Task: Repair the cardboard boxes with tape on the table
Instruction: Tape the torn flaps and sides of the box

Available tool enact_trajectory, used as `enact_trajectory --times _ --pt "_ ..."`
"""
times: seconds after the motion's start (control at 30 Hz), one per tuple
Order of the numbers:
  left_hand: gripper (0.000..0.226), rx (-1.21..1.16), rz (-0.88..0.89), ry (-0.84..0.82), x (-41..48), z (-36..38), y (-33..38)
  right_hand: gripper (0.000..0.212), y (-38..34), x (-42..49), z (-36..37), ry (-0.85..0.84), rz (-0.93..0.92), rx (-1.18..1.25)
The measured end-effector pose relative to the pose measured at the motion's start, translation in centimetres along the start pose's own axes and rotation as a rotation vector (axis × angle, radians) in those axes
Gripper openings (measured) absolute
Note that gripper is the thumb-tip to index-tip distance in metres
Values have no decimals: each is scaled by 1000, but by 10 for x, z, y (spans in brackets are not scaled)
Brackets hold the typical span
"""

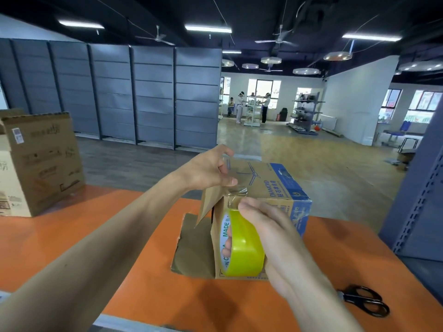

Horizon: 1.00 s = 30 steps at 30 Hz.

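Head view: a spare box [40,161] stands far left on the counter [131,248]. Mid-counter, left fingers [227,181] pinch the thin, sticky tape end [237,191] over the light, bendy box [275,185]; right fingers [254,208] grip the roll [244,250]. Best held taut.

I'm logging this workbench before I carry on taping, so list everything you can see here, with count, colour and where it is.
small brown cardboard box with blue printed side: one, brown and blue, mid-table, flap open at left
large brown cardboard box: one, brown, table's left end
yellow-green roll of clear tape: one, yellow-green, before the small box
clear tape strip: one, transparent, pulled up from the roll
black scissors: one pair, black, table's right near corner
orange table: one, orange, beneath the boxes
grey shelving panels: one row, grey, behind the table, left
left hand: one, pinches the strip's end
right hand: one, grips the roll
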<state>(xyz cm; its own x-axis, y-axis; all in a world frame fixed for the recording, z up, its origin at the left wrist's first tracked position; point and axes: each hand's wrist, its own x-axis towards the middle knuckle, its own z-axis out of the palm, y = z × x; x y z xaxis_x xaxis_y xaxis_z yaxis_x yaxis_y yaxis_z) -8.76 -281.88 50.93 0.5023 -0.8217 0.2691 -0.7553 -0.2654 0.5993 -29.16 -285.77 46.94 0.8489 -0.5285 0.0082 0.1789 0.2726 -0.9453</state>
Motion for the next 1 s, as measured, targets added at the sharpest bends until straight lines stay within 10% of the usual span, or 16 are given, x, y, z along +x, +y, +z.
enact_trajectory --times 0.17,0.43,1.0 --pt "3 -56 149 188 -14 13 -15 20 0 -1 -2 6 2 19" --pt "52 -325 220 -43 -63 22 -33 29 4 0 -6 -9 -4 11" --pt "48 -213 258 175 -56 48 -33 21 -6 5 -17 -123 -47 -55"
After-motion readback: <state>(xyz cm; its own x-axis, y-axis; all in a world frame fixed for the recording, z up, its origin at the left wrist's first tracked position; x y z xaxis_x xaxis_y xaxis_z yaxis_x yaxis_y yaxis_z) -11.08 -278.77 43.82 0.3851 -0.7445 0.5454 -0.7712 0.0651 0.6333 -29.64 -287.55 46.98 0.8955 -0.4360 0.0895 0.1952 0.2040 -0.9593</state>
